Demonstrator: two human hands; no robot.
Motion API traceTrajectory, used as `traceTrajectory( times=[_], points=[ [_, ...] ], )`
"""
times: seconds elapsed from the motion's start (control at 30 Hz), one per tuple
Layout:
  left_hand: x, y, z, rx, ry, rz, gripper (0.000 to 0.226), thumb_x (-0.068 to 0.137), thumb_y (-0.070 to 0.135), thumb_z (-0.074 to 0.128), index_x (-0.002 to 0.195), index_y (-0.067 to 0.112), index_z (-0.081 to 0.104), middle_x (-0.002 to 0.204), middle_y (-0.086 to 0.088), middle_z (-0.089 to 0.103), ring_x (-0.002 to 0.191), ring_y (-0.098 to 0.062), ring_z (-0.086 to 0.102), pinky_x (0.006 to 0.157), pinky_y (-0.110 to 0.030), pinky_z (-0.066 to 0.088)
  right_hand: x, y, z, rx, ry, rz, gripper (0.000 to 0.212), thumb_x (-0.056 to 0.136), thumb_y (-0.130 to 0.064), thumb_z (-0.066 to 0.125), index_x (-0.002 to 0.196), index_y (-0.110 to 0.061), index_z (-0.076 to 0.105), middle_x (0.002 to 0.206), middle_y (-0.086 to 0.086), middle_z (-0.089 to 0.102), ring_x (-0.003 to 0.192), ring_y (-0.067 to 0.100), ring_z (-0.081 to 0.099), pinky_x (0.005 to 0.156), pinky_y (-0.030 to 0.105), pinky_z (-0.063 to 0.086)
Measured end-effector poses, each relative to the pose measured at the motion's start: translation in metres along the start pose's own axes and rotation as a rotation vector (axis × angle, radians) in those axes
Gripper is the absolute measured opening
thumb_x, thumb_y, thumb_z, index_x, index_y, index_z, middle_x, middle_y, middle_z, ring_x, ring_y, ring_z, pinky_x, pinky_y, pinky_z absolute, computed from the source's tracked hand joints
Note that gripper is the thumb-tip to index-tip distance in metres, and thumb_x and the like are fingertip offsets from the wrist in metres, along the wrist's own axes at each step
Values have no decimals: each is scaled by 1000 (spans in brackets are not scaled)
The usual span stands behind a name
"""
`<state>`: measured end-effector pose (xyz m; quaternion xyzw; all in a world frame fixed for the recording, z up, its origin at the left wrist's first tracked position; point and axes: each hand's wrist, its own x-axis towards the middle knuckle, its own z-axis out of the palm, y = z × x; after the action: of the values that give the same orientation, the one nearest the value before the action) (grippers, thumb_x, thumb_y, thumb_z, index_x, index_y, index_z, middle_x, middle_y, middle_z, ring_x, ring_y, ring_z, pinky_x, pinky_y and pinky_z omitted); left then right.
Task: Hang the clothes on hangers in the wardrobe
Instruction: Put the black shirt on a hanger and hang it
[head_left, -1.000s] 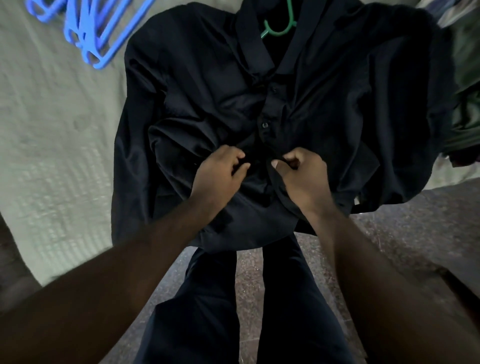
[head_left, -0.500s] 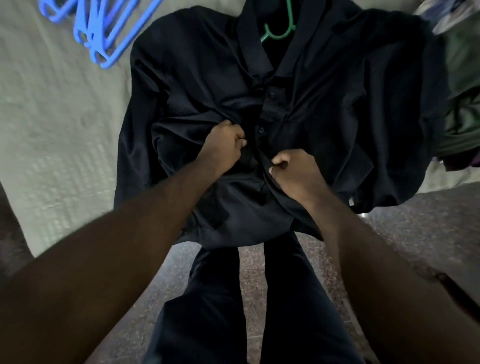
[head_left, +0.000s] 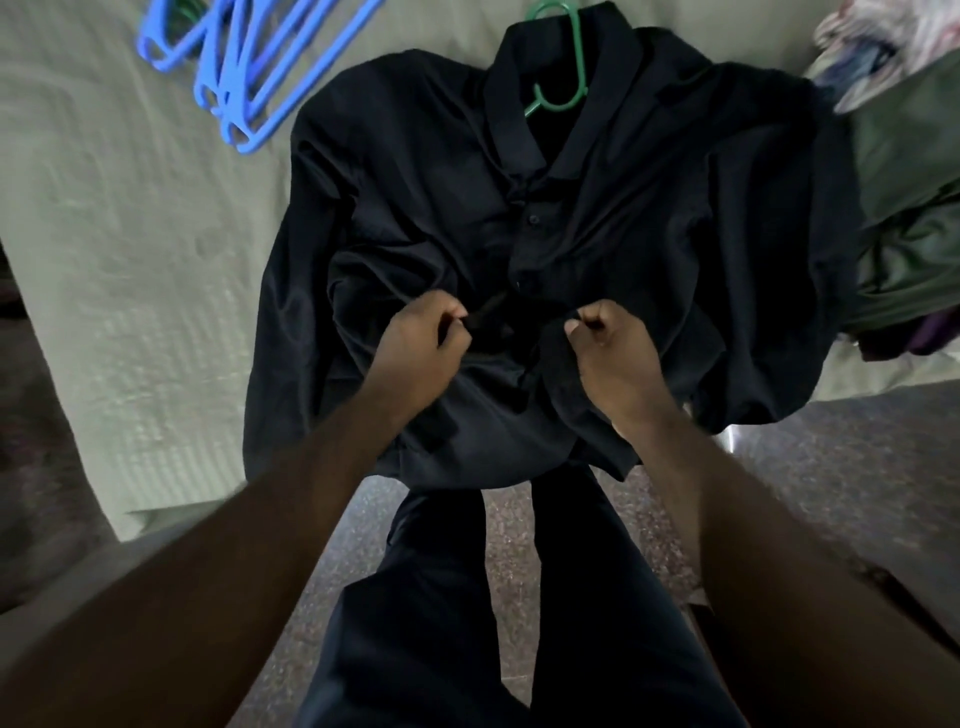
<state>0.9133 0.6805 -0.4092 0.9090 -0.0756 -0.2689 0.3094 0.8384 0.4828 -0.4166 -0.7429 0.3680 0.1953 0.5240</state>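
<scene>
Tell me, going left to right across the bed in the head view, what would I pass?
blue hangers → black shirt → olive-green garment

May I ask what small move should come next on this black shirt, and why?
Probably bring the two front edges together and fasten the next button. The left hand and right hand each pinch an edge of the black shirt, apart, just below a closed button; the green hanger sits in the collar.
</scene>
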Motion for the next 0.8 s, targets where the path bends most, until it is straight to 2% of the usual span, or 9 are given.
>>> traceTrajectory(
  times=[0.1, 0.17, 0.27, 0.33, 0.43, 0.5, 0.57, 0.67, 0.8],
  points=[
    [2, 14, -1, -182, 139, -102, 10, 98, 10, 47, 105, 8, 54, 64, 9, 48, 52, 1, 45, 54, -12, 34, -3, 1, -1, -41, 41, -83, 10, 101, -23, 53, 96, -16, 59, 73, -8, 58, 56, 0, 50, 49, 14, 38],
    [7, 23, -4, -183, 165, -62, 9, 99, 16, 49, 104, 9, 53, 63, 12, 48, 51, 0, 46, 51, -12, 34, -7, 0, -4, -117, 68, -151, 10, 101, -23, 52, 99, -16, 59, 74, -12, 57, 61, 0, 53, 54, 14, 39],
    [15, 29, -20, 32, 37, 138, 19, 95, 28, 60, 102, 11, 57, 71, 6, 57, 63, -7, 53, 57, -22, 43, -13, -5, -15, -301, 77, -242, 16, 103, -27, 49, 109, -16, 57, 78, -4, 60, 70, 15, 58, 61, 30, 47],
    [21, 25, -38, 203, -63, 241, 19, 96, 26, 56, 105, 10, 62, 85, -4, 65, 77, -21, 61, 67, -33, 49, -19, -13, -27, -468, 69, -280, 19, 104, -29, 45, 116, -17, 54, 80, 7, 63, 72, 30, 62, 61, 39, 51],
    [28, 19, -73, 364, -75, 287, 23, 97, 16, 49, 111, 9, 67, 109, -13, 67, 99, -34, 63, 86, -44, 50, -30, -29, -49, -736, 45, -316, 24, 105, -31, 37, 122, -17, 47, 83, 19, 64, 80, 44, 61, 68, 45, 49],
    [26, 27, -97, 511, -152, 241, 28, 95, 10, 48, 116, 8, 66, 116, -16, 63, 107, -37, 59, 94, -45, 47, -44, -41, -64, -825, 20, -354, 27, 106, -34, 34, 121, -16, 45, 75, 16, 59, 77, 43, 61, 66, 45, 49],
    [18, 38, -120, 637, -198, 137, 30, 92, 6, 47, 116, 7, 64, 117, -18, 61, 108, -39, 58, 93, -46, 48, -62, -54, -77, -858, -2, -402, 31, 104, -42, 36, 114, -16, 48, 66, 6, 51, 71, 39, 61, 60, 41, 46],
    [2, 49, -154, 681, -89, 34, 24, 91, 4, 46, 109, 3, 62, 111, -22, 61, 104, -43, 59, 87, -47, 50, -88, -71, -96, -819, -54, -379, 36, 98, -53, 49, 99, -17, 54, 72, 5, 59, 74, 32, 61, 64, 40, 50],
    [-22, 57, -187, 581, 104, -72, 22, 90, 5, 50, 107, 0, 62, 111, -23, 60, 102, -42, 59, 83, -44, 48, -120, -76, -105, -733, 7, -284, 30, 96, -46, 57, 81, -21, 48, 73, 1, 55, 76, 28, 59, 66, 39, 49]
  ],
)
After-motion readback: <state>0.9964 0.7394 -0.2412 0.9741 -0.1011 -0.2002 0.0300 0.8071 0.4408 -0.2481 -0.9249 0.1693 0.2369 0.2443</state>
